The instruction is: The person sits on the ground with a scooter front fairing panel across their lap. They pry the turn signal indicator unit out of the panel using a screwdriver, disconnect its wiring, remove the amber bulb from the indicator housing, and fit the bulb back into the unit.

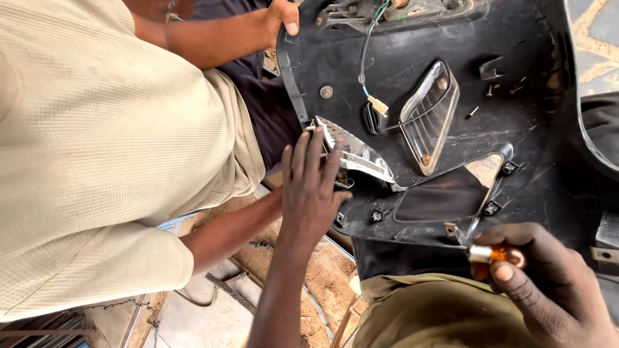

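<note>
My left hand reaches up from below, its back towards me. Its fingers lie stretched over the left end of a chrome reflector at the edge of a black plastic vehicle panel. The palm is hidden, so any grip is unclear. My right hand, at the lower right, pinches a small orange bulb with a metal base just below the panel's lower edge. A clear ribbed lamp lens sits in the panel's middle.
A co-worker in a beige shirt stands at the left. One of their hands grips the panel's top left corner; their other forearm passes behind my left hand. Loose screws and a wire lie on the panel. Sandy ground lies below.
</note>
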